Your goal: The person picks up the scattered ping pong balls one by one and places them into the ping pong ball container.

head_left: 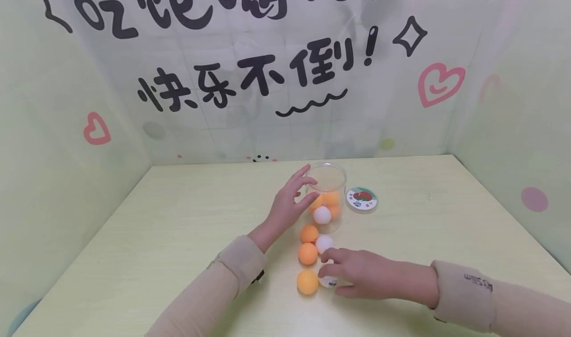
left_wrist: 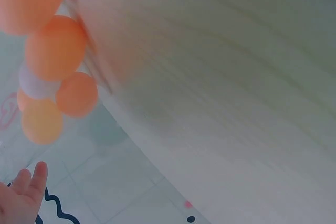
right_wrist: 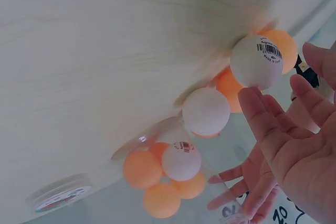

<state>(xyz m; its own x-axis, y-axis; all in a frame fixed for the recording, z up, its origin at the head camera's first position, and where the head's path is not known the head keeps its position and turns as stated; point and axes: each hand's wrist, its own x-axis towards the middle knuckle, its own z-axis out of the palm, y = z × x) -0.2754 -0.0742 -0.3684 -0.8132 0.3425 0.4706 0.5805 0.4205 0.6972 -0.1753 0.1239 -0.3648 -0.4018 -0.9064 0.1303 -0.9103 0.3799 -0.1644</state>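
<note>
A clear jar (head_left: 327, 171) stands upright with several orange balls and a white ball (head_left: 322, 215) inside. At its left side is my left hand (head_left: 285, 205), fingers spread and loosely bent near the wall; whether they touch it I cannot tell. Two short rows of balls lie in front: orange balls (head_left: 308, 253) on the left, white ones (head_left: 324, 244) on the right. My right hand (head_left: 368, 275) is at the nearest white ball (right_wrist: 256, 62), fingers apart and slightly bent, a fingertip at its edge. In the left wrist view, fingers of my left hand (left_wrist: 26, 195) show below the balls.
A round lid (head_left: 362, 199) with a printed label lies flat right of the jar. The pale table (head_left: 178, 238) reaches back to a printed cloth wall (head_left: 250, 129), with more cloth at both sides.
</note>
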